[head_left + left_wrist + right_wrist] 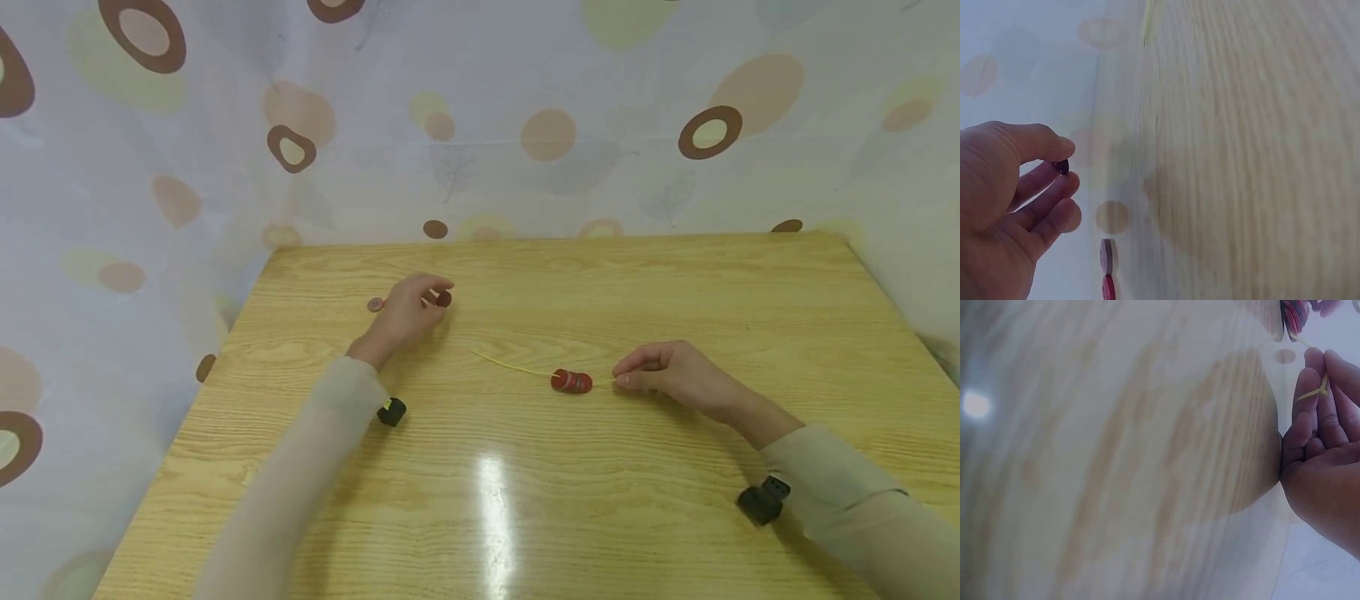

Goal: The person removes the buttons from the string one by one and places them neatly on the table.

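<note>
My left hand point(408, 310) is raised above the far left of the table and pinches a dark brown button point(444, 298) between thumb and fingertips. Beside that hand lie a mauve button point(1106, 257) and a red button point(1109, 288), the latter mostly hidden in the head view. With thumb and index finger, my right hand point(681, 379) pinches a yellow string point(513, 365) close to its knotted end. Several red and greyish buttons point(572, 382) are threaded on the string in a short stack lying on the table. The string's free end points left.
Everything lies on a wood-grain table point(615, 517) with a glare streak near its front. A pale patterned sheet point(487, 167) hangs along the back and sides. Each wrist wears a small black camera point(392, 412).
</note>
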